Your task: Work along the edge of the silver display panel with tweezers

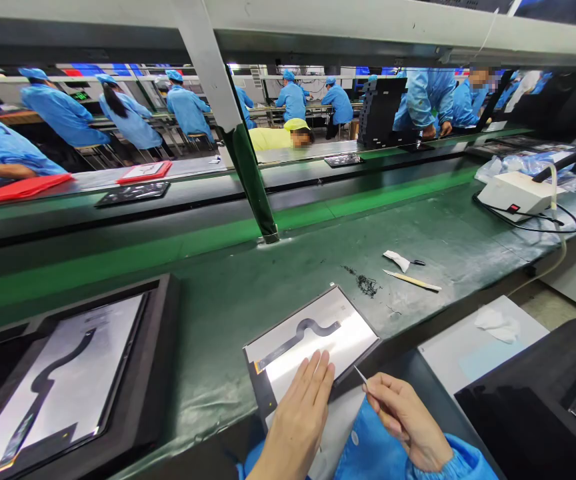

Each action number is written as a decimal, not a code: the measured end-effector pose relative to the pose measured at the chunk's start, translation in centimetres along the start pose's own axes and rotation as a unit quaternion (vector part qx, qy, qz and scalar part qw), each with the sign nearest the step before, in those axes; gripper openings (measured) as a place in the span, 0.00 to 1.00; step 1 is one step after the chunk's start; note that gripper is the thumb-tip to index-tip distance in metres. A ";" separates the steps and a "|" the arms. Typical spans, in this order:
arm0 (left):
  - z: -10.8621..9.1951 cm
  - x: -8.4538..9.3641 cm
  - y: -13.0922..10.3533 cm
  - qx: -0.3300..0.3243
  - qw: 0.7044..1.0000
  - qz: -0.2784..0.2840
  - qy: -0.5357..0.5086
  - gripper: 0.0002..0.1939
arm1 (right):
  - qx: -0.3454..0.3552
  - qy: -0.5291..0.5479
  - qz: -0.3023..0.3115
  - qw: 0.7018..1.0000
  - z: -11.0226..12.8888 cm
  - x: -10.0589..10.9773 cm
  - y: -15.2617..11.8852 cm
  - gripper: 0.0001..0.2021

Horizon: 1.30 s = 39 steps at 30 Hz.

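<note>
A silvery display panel [351, 328] with a dark curved flex cable [288, 343] rests at the front edge of the green bench. My left hand [303, 407] lies flat on the panel's near part, fingers stretched out, holding nothing. Just right of the panel, my right hand [401, 413] pinches a thin, pale pointed tool [361, 375], its tip close to the panel's near edge. A similar panel [75, 363] with its own curved cable sits in a black foam tray [161, 373] on the left.
Black scraps [367, 285], a yellow-handled blade [413, 280] and a white tissue [397, 260] lie beyond the panel. A white device [515, 195] with a hose stands at the right. A green post [251, 180] rises behind. People in blue work across the line.
</note>
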<state>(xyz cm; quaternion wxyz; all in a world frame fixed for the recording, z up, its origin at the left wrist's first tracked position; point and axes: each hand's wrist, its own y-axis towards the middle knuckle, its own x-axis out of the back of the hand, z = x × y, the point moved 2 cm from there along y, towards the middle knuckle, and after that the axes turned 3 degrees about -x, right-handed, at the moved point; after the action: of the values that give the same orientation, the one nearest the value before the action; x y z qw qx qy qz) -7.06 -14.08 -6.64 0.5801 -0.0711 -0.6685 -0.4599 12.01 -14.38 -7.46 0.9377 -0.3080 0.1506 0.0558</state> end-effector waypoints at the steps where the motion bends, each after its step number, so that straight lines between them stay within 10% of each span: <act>1: 0.0 0.0 0.0 -0.001 1.000 -0.002 0.001 0.25 | 0.005 -0.003 -0.004 1.000 -0.1 0.1 0.0 0.24; 5: -0.1 0.0 -0.1 -0.003 1.000 -0.013 0.004 0.24 | 0.111 -0.137 -0.087 0.980 -0.8 0.5 -0.2 0.22; 11: 0.0 0.1 -0.1 0.001 1.000 -0.011 0.000 0.25 | 0.336 -0.376 -0.190 0.843 -0.8 0.0 -1.6 0.14; 21: -0.1 -0.2 -0.4 0.003 1.000 -0.011 -0.001 0.25 | 0.440 -0.515 -0.230 0.698 -0.4 -0.9 -2.2 0.18; 39: -0.2 -0.3 -0.4 0.004 1.000 -0.015 0.003 0.24 | 0.440 -0.518 -0.236 0.695 -0.2 -1.4 -2.7 0.18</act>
<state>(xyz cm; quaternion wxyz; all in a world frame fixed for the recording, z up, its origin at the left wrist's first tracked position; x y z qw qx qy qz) -7.07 -14.31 -7.16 0.5751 -0.0575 -0.6695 -0.4666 11.18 -16.65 -5.69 0.8780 0.1920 -0.4291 -0.0899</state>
